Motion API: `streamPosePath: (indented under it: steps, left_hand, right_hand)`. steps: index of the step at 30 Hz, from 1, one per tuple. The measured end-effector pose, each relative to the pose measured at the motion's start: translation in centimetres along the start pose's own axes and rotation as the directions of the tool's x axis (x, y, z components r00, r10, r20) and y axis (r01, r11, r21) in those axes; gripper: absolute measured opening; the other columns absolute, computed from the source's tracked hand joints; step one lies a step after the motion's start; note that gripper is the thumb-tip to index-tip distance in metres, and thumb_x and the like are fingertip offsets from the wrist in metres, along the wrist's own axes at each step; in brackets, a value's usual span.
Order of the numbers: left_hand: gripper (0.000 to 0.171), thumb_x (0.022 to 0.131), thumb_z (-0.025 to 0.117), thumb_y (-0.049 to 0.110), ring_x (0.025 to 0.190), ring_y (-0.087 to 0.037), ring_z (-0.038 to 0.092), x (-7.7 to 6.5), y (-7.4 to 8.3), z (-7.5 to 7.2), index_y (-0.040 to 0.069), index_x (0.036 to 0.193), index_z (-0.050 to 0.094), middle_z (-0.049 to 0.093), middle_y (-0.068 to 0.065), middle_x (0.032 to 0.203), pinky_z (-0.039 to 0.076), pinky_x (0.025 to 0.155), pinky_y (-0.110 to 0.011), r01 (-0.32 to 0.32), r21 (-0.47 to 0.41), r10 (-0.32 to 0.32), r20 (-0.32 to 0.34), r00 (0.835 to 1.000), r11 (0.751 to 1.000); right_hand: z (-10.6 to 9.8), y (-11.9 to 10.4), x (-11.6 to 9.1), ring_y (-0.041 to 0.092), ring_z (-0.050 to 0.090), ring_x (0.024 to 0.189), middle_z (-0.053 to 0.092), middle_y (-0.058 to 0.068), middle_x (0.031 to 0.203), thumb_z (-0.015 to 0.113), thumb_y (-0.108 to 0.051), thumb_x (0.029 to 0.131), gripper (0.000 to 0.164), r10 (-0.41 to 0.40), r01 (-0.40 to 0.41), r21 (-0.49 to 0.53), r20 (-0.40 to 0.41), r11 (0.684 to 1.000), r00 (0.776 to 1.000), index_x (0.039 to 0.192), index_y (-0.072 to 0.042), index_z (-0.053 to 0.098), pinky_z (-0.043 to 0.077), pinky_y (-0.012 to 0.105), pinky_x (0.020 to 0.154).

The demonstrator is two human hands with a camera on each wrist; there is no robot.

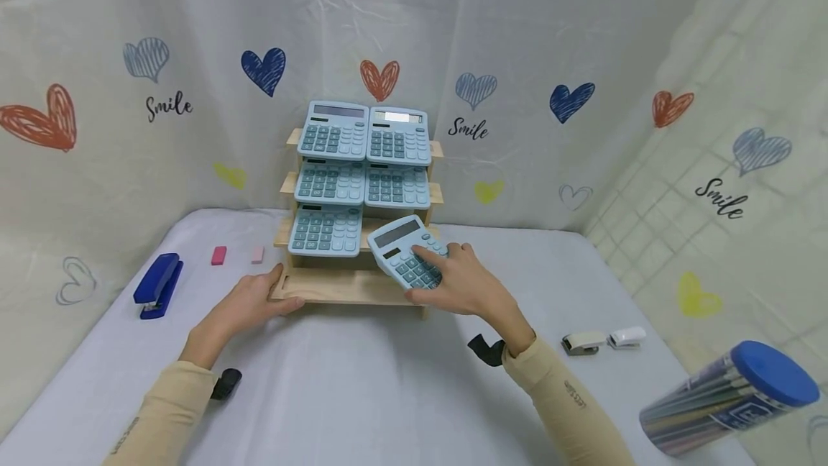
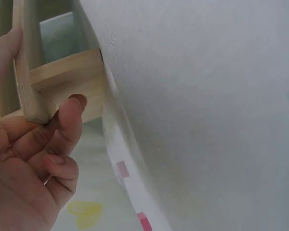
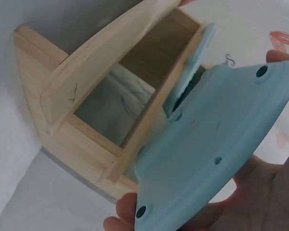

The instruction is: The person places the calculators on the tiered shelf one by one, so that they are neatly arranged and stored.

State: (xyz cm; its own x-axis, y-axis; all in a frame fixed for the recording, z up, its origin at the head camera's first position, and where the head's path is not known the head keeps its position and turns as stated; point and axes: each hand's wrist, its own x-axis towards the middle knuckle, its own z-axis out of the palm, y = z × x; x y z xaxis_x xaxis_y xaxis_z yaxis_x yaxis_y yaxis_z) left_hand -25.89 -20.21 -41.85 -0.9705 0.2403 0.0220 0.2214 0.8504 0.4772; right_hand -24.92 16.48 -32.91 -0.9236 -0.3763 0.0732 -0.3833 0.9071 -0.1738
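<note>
A wooden tiered rack (image 1: pixel 343 288) stands at the back of the table with light-blue calculators on it. The top two tiers bear two each; on the third, one calculator (image 1: pixel 325 231) lies at the left. My right hand (image 1: pixel 471 280) grips another light-blue calculator (image 1: pixel 396 234), tilted, in front of that tier's right side. Its underside with small round feet (image 3: pixel 212 139) faces the right wrist camera. With my left hand (image 1: pixel 249 302) I hold the left end of the rack's lowest board; in the left wrist view the fingers (image 2: pixel 67 120) curl at the wooden end.
Left of the rack lie a blue stapler (image 1: pixel 158 286), a red eraser (image 1: pixel 218 255) and a pink one (image 1: pixel 257 254). At the right are two small staplers (image 1: pixel 583 342) and a clear tub of pencils (image 1: pixel 705 408) with a blue lid. A heart-printed curtain (image 1: pixel 414 20) hangs behind.
</note>
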Motion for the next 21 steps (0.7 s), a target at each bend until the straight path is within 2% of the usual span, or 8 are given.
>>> streamPosePath:
  steps: [5,11,17,21]
  left_hand:
    - [0.104,0.089,0.067,0.060,0.129,-0.049,0.053,-0.1,0.1,0.0,-0.015,0.150,0.029,0.045,-0.040,0.145,0.043,0.105,-0.061,0.004,0.002,-0.004,0.005,1.000,1.000]
    - [0.103,0.089,0.067,0.059,0.128,-0.049,0.054,-0.1,0.3,0.2,-0.016,0.149,0.030,0.046,-0.040,0.143,0.043,0.104,-0.060,-0.018,0.007,0.018,-0.001,1.000,1.000]
    - [0.102,0.090,0.067,0.059,0.128,-0.050,0.054,-0.1,0.6,0.2,-0.016,0.149,0.030,0.046,-0.041,0.143,0.044,0.104,-0.060,-0.025,0.007,0.025,0.000,1.000,1.000]
    - [0.103,0.090,0.066,0.060,0.129,-0.049,0.053,0.0,0.7,0.2,-0.016,0.150,0.030,0.046,-0.040,0.143,0.043,0.105,-0.060,-0.027,0.012,0.027,-0.003,1.000,1.000]
  right_hand:
    - [1.0,-0.8,2.6,0.042,0.047,0.115,0.054,0.032,0.129,0.056,-0.074,0.083,0.084,0.079,-0.080,-0.016,-0.031,0.997,0.996,0.152,-0.026,0.046,0.049,0.047,0.087]
    - [1.6,-2.1,4.6,0.046,0.038,0.129,0.043,0.037,0.144,0.041,-0.082,0.088,0.089,0.179,-0.179,-0.027,-0.012,0.984,0.984,0.157,-0.028,0.035,0.051,0.051,0.093]
    - [2.2,-3.1,6.1,0.046,0.042,0.131,0.043,0.037,0.147,0.030,-0.083,0.090,0.088,0.213,-0.221,-0.128,-0.070,0.967,0.974,0.158,-0.026,0.033,0.039,0.051,0.106]
    - [2.8,-3.6,7.2,0.045,0.042,0.126,0.044,0.039,0.144,0.027,-0.084,0.090,0.091,0.248,-0.263,-0.144,-0.113,0.954,0.962,0.158,-0.023,0.034,0.035,0.050,0.105]
